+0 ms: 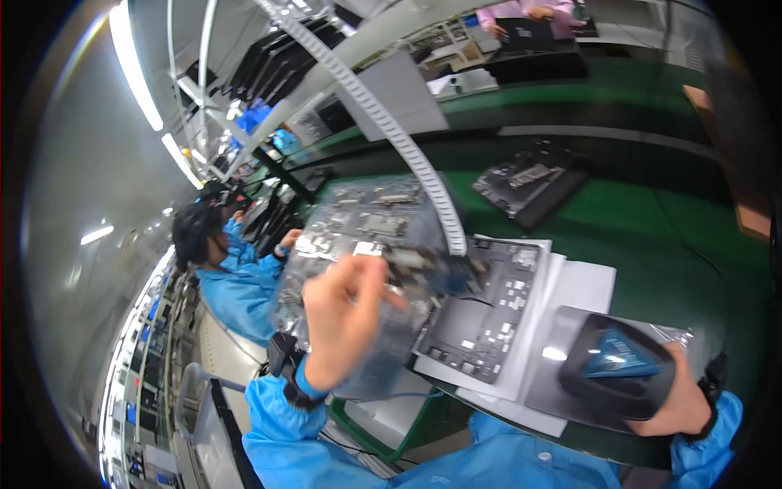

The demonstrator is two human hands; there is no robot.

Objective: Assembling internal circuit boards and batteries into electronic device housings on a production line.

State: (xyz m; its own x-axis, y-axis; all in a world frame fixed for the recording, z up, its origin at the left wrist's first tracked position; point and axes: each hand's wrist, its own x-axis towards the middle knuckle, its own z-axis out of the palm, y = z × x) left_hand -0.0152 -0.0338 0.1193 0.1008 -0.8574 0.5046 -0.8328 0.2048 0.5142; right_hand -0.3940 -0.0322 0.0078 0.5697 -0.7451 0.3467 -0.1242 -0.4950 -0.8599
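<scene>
My left hand [346, 314] is raised over a bubble-like clear plastic tray of circuit boards [379, 204]. Its fingers are curled together and blurred; whatever they pinch, if anything, cannot be made out. Just beyond the fingertips is a smeared dark part [415, 265]. On the right, my right hand [680, 399] grips the edge of a dark, rounded, shallow dish [574, 379] with a blue triangular piece [621, 356] in it. The dish is over a grey flat panel [544, 391]. Between my hands, a dark laptop casing [476, 330] with several small light pads lies on white sheets [599, 285].
A pale ribbed hose [399, 134] arches down to the casing. Farther back on the green bench [652, 220] lies another dark assembly [529, 179]. A co-worker in blue [236, 289] sits at the left; a person in pink [562, 16] holds a dark panel across the bench.
</scene>
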